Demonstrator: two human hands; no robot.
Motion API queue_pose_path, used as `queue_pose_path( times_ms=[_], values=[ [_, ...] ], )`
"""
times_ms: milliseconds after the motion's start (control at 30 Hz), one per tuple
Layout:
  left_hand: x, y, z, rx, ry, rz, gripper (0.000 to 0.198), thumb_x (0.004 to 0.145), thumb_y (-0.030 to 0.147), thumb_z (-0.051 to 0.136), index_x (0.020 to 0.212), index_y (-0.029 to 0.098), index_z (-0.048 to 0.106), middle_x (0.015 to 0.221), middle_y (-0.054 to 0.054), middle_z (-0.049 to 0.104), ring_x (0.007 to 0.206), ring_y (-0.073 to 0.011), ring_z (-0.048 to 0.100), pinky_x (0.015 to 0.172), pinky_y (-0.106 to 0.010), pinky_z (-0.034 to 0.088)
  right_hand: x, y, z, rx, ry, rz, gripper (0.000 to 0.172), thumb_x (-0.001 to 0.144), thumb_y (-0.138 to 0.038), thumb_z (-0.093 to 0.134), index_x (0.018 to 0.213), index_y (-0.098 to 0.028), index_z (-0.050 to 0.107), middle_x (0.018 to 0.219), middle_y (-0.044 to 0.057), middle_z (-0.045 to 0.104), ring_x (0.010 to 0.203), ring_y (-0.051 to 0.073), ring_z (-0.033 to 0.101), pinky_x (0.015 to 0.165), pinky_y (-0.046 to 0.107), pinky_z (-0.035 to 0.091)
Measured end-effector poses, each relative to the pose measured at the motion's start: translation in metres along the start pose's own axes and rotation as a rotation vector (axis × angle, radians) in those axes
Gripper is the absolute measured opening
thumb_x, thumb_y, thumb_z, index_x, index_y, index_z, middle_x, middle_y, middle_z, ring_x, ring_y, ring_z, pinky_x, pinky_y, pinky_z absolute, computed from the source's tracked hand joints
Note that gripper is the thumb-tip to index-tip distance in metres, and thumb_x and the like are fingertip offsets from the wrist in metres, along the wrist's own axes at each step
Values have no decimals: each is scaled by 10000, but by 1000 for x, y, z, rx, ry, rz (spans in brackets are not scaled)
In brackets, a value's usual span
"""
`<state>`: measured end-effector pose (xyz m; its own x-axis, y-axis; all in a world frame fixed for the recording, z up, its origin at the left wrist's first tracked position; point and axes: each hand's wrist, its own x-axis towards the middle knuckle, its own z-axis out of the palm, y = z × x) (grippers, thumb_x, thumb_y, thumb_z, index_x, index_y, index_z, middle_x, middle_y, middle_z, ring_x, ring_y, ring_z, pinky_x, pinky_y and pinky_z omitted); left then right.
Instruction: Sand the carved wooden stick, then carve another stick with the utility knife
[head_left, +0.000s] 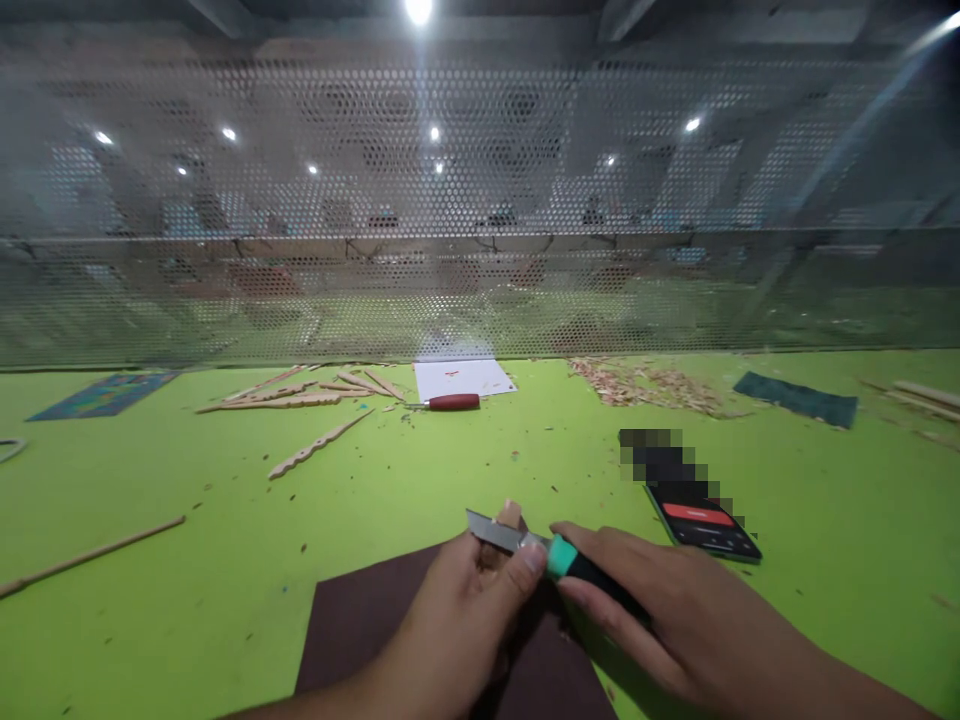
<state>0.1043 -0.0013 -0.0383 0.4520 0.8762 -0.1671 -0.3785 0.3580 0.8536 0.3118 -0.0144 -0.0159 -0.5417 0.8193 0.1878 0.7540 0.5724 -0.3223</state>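
My right hand (660, 590) is wrapped round the black and green handle of a utility knife (562, 556), its blade out and pointing left. Closed in my left hand (480, 600) is a small piece of wood (511, 514), whose pale tip shows just behind the blade. My left thumb presses near the base of the blade. Most of the wood is hidden by my fingers and the knife. Both hands are above a dark brown sheet (360, 620) at the near edge of the green table (225, 530).
Carved wooden sticks (300, 398) lie at the back left, near a red-handled tool (453, 402) and white paper (465, 378). Wood shavings (652, 388) are heaped at the back right. A phone (697, 515) lies beyond my right hand. A perforated metal screen (480, 220) stands behind.
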Motion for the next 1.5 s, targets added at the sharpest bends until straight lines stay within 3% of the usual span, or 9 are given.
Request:
queue_pose_path(
  times_ms=[200, 300, 433, 600, 767, 867, 967, 1300, 1500],
  values=[
    [-1, 8, 6, 102, 78, -15, 365, 865, 512, 788, 948, 192, 634, 851, -5, 628, 815, -142, 582, 777, -240, 480, -1, -4, 5, -7, 79, 38, 338, 1089, -376, 376, 1236, -237, 647, 1047, 102, 793, 841, 257, 782, 690, 354, 626],
    [-2, 10, 6, 188, 112, -92, 367, 901, 551, 727, 930, 216, 581, 624, 81, 446, 513, -82, 359, 483, -187, 306, 3, 12, 1, -77, 146, 160, 409, 1099, -443, 338, 1255, -227, 648, 1011, 109, 796, 762, 268, 777, 628, 382, 622],
    [-3, 10, 3, 207, 81, -144, 381, 923, 583, 687, 928, 248, 506, 554, 133, 281, 435, -64, 143, 402, -203, 126, 9, 36, -11, -151, 223, 190, 426, 1090, -467, 359, 1262, -209, 650, 1101, 133, 793, 882, 303, 785, 684, 416, 633],
    [-6, 10, 3, 140, 34, -127, 386, 898, 569, 728, 962, 229, 554, 568, 122, 294, 444, -59, 193, 428, -198, 163, 8, 24, -15, -24, 112, 5, 341, 1079, -360, 390, 1266, -226, 642, 1145, 114, 783, 944, 259, 774, 771, 379, 628],
    [-9, 10, 4, 156, 47, -80, 553, 859, 587, 760, 1217, 182, 647, 898, -77, 691, 910, -230, 666, 750, -314, 514, 7, 5, -11, 115, -20, -30, 311, 1077, -347, 416, 1246, -221, 645, 1048, 79, 781, 888, 222, 755, 760, 332, 600],
    [-9, 8, 0, 206, 26, -55, 813, 865, 615, 743, 1486, 147, 504, 1410, -213, 607, 1411, -350, 484, 1094, -476, 439, 7, 1, -14, 162, -68, -33, 292, 1080, -350, 427, 1209, -217, 653, 1058, 87, 777, 912, 215, 746, 785, 312, 581],
    [-6, 6, -4, 242, -22, -20, 892, 885, 615, 718, 1563, 115, 423, 1583, -217, 473, 1545, -367, 310, 1246, -511, 271, 8, 1, -14, 169, -94, -21, 298, 1084, -357, 421, 1173, -211, 665, 1041, 94, 775, 900, 218, 741, 783, 313, 570],
    [-2, 1, 2, 132, 41, 24, 616, 844, 555, 789, 1306, 167, 661, 1312, -143, 688, 1350, -310, 546, 1176, -460, 377, -1, -2, 3, -39, 45, -30, 341, 1086, -363, 374, 1273, -221, 621, 955, 86, 777, 773, 259, 768, 634, 361, 595],
    [0, 8, 2, 303, 22, 86, 429, 911, 575, 680, 1126, 206, 723, 1064, -106, 748, 1168, -301, 635, 1066, -453, 467, 2, 20, -4, -173, 197, 159, 421, 1105, -465, 320, 1226, -218, 638, 1002, 115, 791, 737, 262, 772, 613, 359, 598]
  ],
)
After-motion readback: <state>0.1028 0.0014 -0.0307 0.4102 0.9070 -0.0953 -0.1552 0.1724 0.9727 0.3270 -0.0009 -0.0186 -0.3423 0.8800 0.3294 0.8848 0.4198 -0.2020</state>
